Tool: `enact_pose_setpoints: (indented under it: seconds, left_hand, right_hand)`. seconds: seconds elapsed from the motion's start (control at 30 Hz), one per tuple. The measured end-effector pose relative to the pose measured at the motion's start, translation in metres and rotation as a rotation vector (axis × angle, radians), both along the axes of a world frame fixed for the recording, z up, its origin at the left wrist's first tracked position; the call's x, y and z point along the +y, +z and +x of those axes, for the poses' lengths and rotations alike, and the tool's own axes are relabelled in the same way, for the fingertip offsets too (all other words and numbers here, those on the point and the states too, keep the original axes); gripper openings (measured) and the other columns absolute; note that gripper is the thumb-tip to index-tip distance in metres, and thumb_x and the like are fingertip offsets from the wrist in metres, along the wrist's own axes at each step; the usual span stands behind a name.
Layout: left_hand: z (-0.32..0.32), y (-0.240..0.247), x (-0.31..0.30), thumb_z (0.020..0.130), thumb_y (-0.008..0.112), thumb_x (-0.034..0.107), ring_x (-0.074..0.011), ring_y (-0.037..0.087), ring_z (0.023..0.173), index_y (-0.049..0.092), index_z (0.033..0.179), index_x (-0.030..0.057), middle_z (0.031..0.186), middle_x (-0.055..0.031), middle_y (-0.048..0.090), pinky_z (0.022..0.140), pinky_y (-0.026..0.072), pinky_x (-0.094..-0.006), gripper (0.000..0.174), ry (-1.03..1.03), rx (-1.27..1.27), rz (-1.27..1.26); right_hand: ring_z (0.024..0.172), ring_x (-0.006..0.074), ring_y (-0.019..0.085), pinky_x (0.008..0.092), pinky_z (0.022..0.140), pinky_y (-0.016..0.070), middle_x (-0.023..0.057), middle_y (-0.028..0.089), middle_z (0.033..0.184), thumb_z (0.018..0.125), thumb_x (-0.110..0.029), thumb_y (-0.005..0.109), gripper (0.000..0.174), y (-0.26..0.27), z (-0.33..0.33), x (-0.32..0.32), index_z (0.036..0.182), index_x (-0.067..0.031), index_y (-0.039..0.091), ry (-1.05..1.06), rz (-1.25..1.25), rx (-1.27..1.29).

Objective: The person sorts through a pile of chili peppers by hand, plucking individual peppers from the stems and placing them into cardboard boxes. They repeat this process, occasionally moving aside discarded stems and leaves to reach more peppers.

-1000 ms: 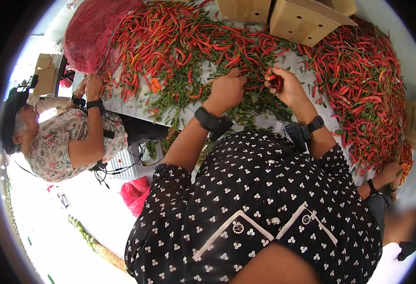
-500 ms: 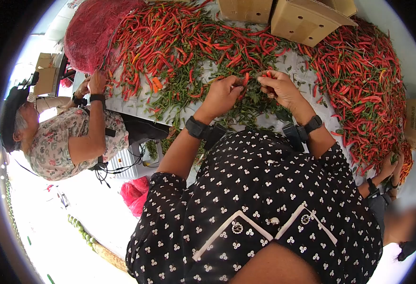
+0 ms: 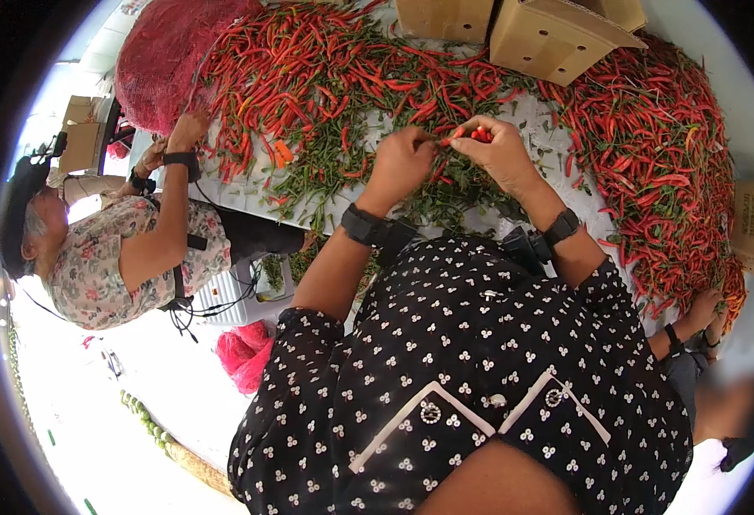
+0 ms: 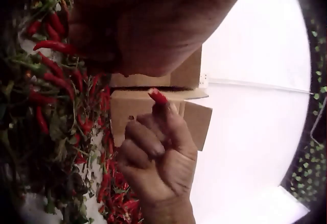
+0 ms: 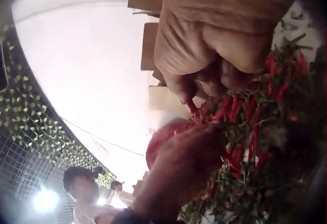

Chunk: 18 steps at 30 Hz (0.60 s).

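Both hands are close together over a heap of red chilies and green stems [image 3: 342, 146]. My right hand [image 3: 504, 159] pinches a red chili [image 4: 157, 96] between thumb and forefinger, its pale blunt end pointing out. More red chili [image 3: 481, 135] shows inside that palm. My left hand [image 3: 401, 170] is just left of it, fingers bent in, fingertips right at the pinched chili's end in the head view. In the right wrist view the left hand [image 5: 184, 163] lies below the right hand [image 5: 214, 40]. I cannot tell what the left fingertips hold, as the hand hides them.
Two cardboard boxes [image 3: 548, 43] stand at the back of the table. A large chili pile [image 3: 660, 172] fills the right side; a red mesh sack [image 3: 166, 69] sits at far left. Another person [image 3: 128, 257] works at the left, and one [image 3: 720, 386] at the right.
From being apart, the hands have come together over the heap. The right hand has turned and shifted left, and a chili now shows at its fingertips. The person at the left has moved a hand.
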State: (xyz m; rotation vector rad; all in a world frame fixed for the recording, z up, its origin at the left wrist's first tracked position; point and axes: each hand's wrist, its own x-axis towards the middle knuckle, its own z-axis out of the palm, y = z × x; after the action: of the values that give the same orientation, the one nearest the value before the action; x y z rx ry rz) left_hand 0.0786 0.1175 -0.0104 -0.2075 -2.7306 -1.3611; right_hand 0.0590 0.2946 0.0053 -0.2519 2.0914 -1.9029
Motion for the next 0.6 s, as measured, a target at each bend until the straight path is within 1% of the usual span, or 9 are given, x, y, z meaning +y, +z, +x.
enact_pose_setpoints:
  seconds: [0.03, 0.1, 0.27, 0.33, 0.4, 0.47, 0.5, 0.57, 0.6]
  left_hand:
    - [-0.002, -0.002, -0.003, 0.076, 0.056, 0.015, -0.0288, 0.057, 0.059, 0.06, 0.088, -0.0022, 0.068, -0.0177, 0.059, 0.058, 0.0454, -0.036, 0.021, -0.007, 0.006, 0.001]
    - [-0.004, -0.008, -0.013, 0.078, 0.056, 0.015, -0.0234, 0.057, 0.057, 0.06, 0.09, -0.0032, 0.066, -0.0147, 0.06, 0.056, 0.045, -0.0349, 0.022, 0.048, -0.083, 0.182]
    - [0.002, 0.006, -0.027, 0.082, 0.053, 0.012, -0.0136, 0.054, 0.057, 0.06, 0.093, -0.0034, 0.066, -0.0084, 0.059, 0.052, 0.0429, -0.0315, 0.02, 0.001, -0.18, 0.218]
    - [0.002, 0.0, -0.029, 0.083, 0.051, 0.01, -0.0111, 0.053, 0.057, 0.06, 0.093, -0.0035, 0.066, -0.007, 0.059, 0.051, 0.042, -0.0302, 0.019, 0.004, -0.214, 0.219]
    - [0.002, -0.006, -0.03, 0.085, 0.05, 0.01, -0.0098, 0.053, 0.056, 0.06, 0.094, -0.004, 0.069, -0.0052, 0.061, 0.049, 0.0406, -0.0286, 0.02, 0.039, -0.321, 0.383]
    - [-0.002, 0.004, -0.027, 0.085, 0.05, 0.011, -0.0085, 0.052, 0.058, 0.06, 0.095, -0.0041, 0.072, -0.0042, 0.061, 0.051, 0.0405, -0.0273, 0.021, 0.043, -0.317, 0.388]
    - [0.0, 0.01, -0.025, 0.086, 0.05, 0.012, -0.0072, 0.051, 0.06, 0.06, 0.096, -0.0042, 0.074, -0.0032, 0.062, 0.052, 0.0405, -0.0259, 0.022, 0.051, -0.322, 0.394]
    - [0.002, 0.021, -0.022, 0.086, 0.05, 0.013, -0.0055, 0.047, 0.063, 0.061, 0.096, -0.003, 0.073, -0.0002, 0.057, 0.055, 0.0381, -0.024, 0.022, 0.047, -0.325, 0.495]
    - [-0.001, 0.024, -0.022, 0.086, 0.05, 0.014, -0.0038, 0.044, 0.067, 0.061, 0.096, -0.0018, 0.072, 0.0028, 0.052, 0.057, 0.0357, -0.0221, 0.021, 0.04, -0.306, 0.601]
  right_hand:
    - [0.053, 0.0026, 0.041, 0.0194, 0.046, 0.0328, -0.0018, 0.055, 0.067, 0.076, -0.013, 0.064, 0.016, 0.006, 0.0, 0.003, 0.087, -0.0031, 0.06, -0.007, 0.001, 0.006]
    - [0.046, 0.0025, 0.033, 0.0199, 0.04, 0.0257, -0.0019, 0.051, 0.064, 0.081, -0.009, 0.06, 0.01, 0.019, -0.002, 0.01, 0.087, -0.0015, 0.058, -0.087, -0.274, -0.233]
    - [0.045, -0.0008, 0.031, 0.0178, 0.039, 0.0227, -0.0018, 0.056, 0.065, 0.083, -0.012, 0.058, 0.011, 0.064, -0.024, 0.04, 0.088, -0.0016, 0.059, -0.162, -0.196, 0.083]
    - [0.051, 0.0037, 0.044, 0.0207, 0.045, 0.034, -0.0018, 0.058, 0.067, 0.079, -0.023, 0.064, 0.022, 0.107, -0.039, 0.053, 0.082, -0.0013, 0.061, -0.424, 0.076, 0.547]
    - [0.056, 0.0081, 0.05, 0.0252, 0.052, 0.0414, -0.0001, 0.059, 0.065, 0.077, -0.029, 0.065, 0.027, 0.15, -0.052, 0.067, 0.083, -0.0028, 0.064, -0.58, 0.244, 0.688]
    - [0.051, 0.003, 0.039, 0.02, 0.046, 0.0344, -0.0011, 0.059, 0.069, 0.078, -0.03, 0.065, 0.027, 0.174, -0.081, 0.08, 0.094, -0.0075, 0.064, -0.754, 0.555, 0.971]
    - [0.051, 0.003, 0.039, 0.02, 0.046, 0.0344, -0.0011, 0.059, 0.069, 0.078, -0.03, 0.065, 0.027, 0.193, -0.082, 0.081, 0.094, -0.0075, 0.064, -0.751, 0.557, 0.965]
    - [0.079, 0.0221, 0.059, 0.0344, 0.065, 0.0478, 0.0171, 0.06, 0.101, 0.079, -0.025, 0.064, 0.061, 0.222, -0.083, 0.078, 0.131, -0.0096, 0.037, -0.59, 0.585, 0.364]
    - [0.079, 0.0221, 0.059, 0.0344, 0.065, 0.0478, 0.0171, 0.06, 0.101, 0.079, -0.025, 0.064, 0.061, 0.211, -0.083, 0.074, 0.131, -0.0096, 0.037, -0.579, 0.582, 0.366]
